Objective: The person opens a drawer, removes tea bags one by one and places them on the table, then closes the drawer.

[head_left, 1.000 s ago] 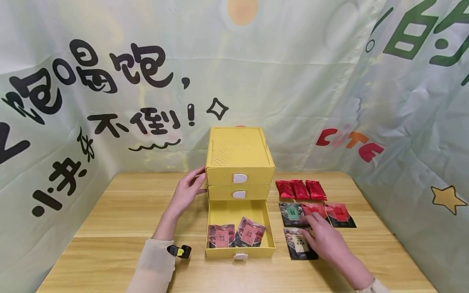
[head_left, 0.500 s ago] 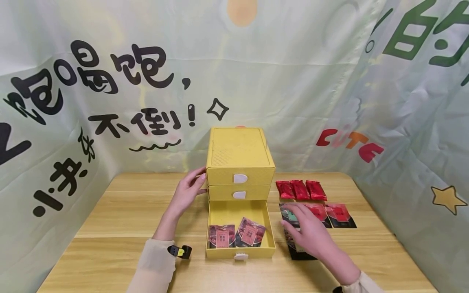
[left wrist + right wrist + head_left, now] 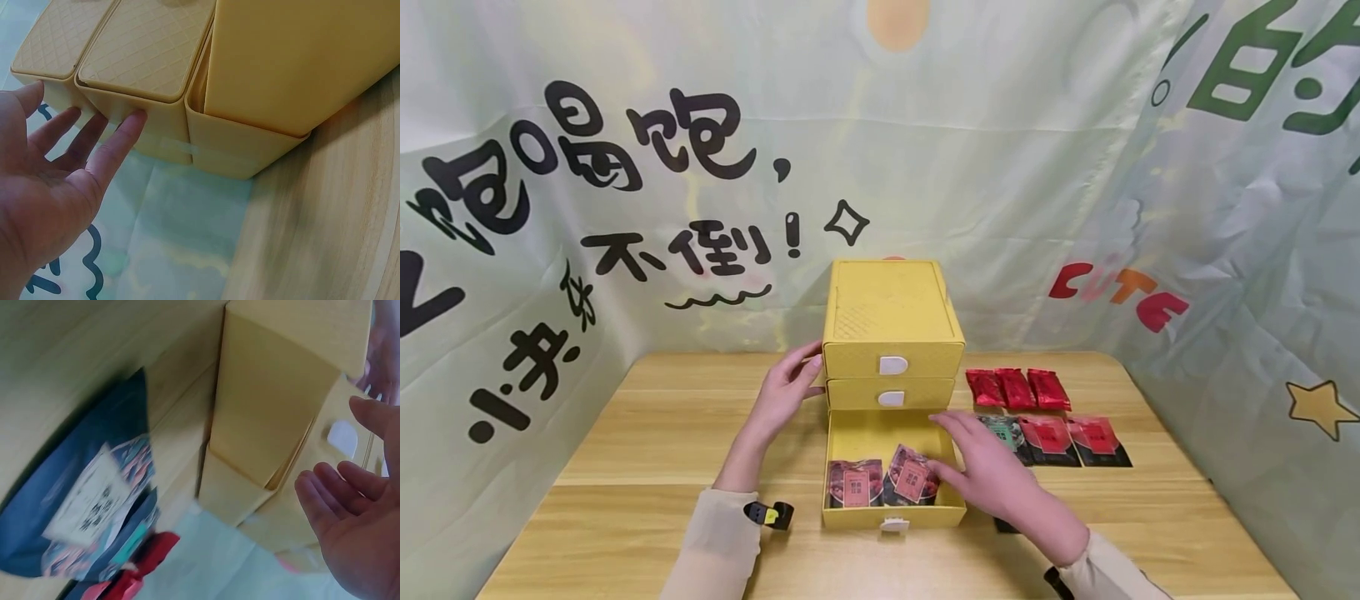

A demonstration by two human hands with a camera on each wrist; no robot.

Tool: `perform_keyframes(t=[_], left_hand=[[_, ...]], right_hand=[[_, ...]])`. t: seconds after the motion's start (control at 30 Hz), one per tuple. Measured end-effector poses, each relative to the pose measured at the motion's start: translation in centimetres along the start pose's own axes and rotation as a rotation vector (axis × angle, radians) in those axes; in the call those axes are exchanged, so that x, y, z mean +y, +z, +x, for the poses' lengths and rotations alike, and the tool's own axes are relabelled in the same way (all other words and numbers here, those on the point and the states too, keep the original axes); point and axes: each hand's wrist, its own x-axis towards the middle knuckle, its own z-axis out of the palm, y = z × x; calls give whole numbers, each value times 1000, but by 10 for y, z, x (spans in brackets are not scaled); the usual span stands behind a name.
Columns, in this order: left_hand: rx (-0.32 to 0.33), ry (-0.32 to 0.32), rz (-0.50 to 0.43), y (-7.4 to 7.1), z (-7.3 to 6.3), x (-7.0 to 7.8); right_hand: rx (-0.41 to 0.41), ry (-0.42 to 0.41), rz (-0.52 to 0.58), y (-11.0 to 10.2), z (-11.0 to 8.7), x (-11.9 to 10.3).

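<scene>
A yellow three-drawer box (image 3: pixel 891 304) stands mid-table, its bottom drawer (image 3: pixel 850 518) pulled out. Inside that drawer lie two small dark pouches with pink labels, one on the left (image 3: pixel 856 483) and a tilted one (image 3: pixel 910 479) on the right. My left hand (image 3: pixel 781 396) is at the box's left side; in the left wrist view its fingertips (image 3: pixel 139 119) touch the wall. Over the drawer's right wall reaches my right hand (image 3: pixel 996 471), fingers spread and loosely bent. The right wrist view shows nothing in its palm (image 3: pixel 369 537).
Right of the box, three red packets (image 3: pixel 1017 389) lie in a row. Nearer are a green-labelled pouch (image 3: pixel 1006 435) and two red-labelled pouches (image 3: pixel 1049 437) (image 3: pixel 1099 437). A white-labelled dark pouch (image 3: pixel 94 494) is mostly hidden by my right arm in the head view.
My right hand has left the white-labelled pouch and moved left, over the open drawer's right side. My left hand and the pouches have stayed in place.
</scene>
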Motion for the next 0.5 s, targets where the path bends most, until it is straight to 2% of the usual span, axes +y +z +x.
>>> perform_keyframes(t=[0.5], left_hand=[[3,-3,-17,0,0,-1]], right_hand=[[-180,-78,-123,28,22,-19]])
